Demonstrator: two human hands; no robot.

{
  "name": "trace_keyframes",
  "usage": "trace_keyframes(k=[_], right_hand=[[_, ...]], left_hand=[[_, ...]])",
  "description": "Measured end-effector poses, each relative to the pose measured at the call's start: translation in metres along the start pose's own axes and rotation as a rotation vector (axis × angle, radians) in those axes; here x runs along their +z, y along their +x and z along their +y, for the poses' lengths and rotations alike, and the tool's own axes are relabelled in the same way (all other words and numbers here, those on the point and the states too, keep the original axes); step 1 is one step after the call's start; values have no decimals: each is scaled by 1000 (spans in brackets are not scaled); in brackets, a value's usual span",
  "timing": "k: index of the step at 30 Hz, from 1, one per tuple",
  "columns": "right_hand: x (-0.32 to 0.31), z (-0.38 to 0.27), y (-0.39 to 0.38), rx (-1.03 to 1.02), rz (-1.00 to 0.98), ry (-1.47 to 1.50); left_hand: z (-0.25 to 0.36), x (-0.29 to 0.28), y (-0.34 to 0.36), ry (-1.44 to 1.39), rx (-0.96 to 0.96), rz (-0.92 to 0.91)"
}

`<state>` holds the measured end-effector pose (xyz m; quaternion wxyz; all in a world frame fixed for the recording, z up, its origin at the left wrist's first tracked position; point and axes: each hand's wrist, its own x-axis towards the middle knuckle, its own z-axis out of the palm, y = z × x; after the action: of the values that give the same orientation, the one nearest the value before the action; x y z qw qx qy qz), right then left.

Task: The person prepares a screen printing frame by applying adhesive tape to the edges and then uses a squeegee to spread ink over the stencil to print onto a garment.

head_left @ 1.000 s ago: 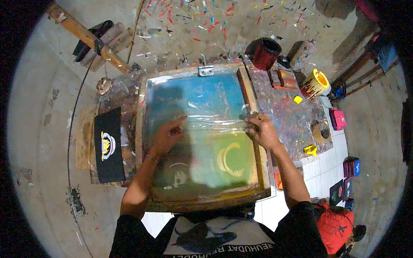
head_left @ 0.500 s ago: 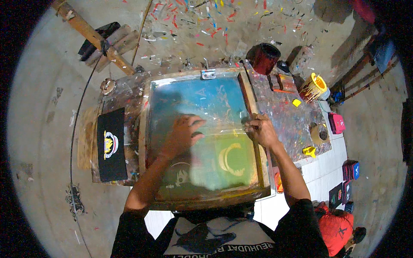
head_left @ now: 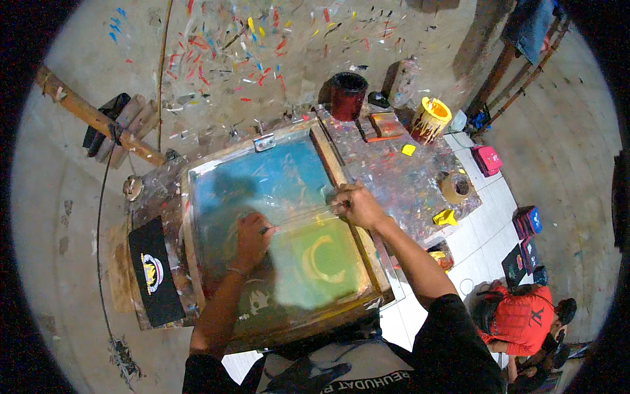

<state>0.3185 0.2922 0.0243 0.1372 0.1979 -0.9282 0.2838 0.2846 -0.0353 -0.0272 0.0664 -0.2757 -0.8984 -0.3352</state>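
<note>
A wooden-framed printing screen (head_left: 302, 167) lies on the bench in front of me, its mesh blue at the far part and green nearer, with a pale crescent shape. A thin clear strip (head_left: 298, 220), like tape, stretches across the mesh between my hands. My left hand (head_left: 252, 238) pinches its left end over the mesh, fingers closed. Near the screen's right rail, my right hand (head_left: 357, 207) is closed on its other end; a small part of what it grips is hidden. A metal hinge clamp (head_left: 264, 142) holds the screen's far edge.
Left of the screen lies a black printed cloth (head_left: 156, 272). The paint-stained bench (head_left: 400, 177) carries a dark red can (head_left: 348, 96), a yellow dripping bucket (head_left: 430, 121), squeegees (head_left: 384, 126) and a tape roll (head_left: 456, 188). A person in a red shirt (head_left: 522, 320) is at lower right.
The view has turned, so the bench sits tilted and further left. My left hand has drawn nearer to me, its fingers now pinched, and the clear strip shows stretched between both hands.
</note>
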Motion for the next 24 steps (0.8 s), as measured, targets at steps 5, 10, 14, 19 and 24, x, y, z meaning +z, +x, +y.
trace_keyframes(k=[5, 10, 14, 19, 24], right_hand=[[9, 18, -3, 25, -3, 76], [-7, -5, 3, 150, -123, 32], [-11, -13, 6, 127, -115, 59], [-3, -2, 4, 81, -85, 64], [0, -6, 0, 44, 4, -23]], left_hand=[[-12, -11, 0, 31, 137, 42], [-21, -23, 0, 123, 204, -91], [-20, -19, -9, 140, 45, -69], [3, -18, -25, 211, 113, 79], [9, -19, -32, 278, 223, 119]])
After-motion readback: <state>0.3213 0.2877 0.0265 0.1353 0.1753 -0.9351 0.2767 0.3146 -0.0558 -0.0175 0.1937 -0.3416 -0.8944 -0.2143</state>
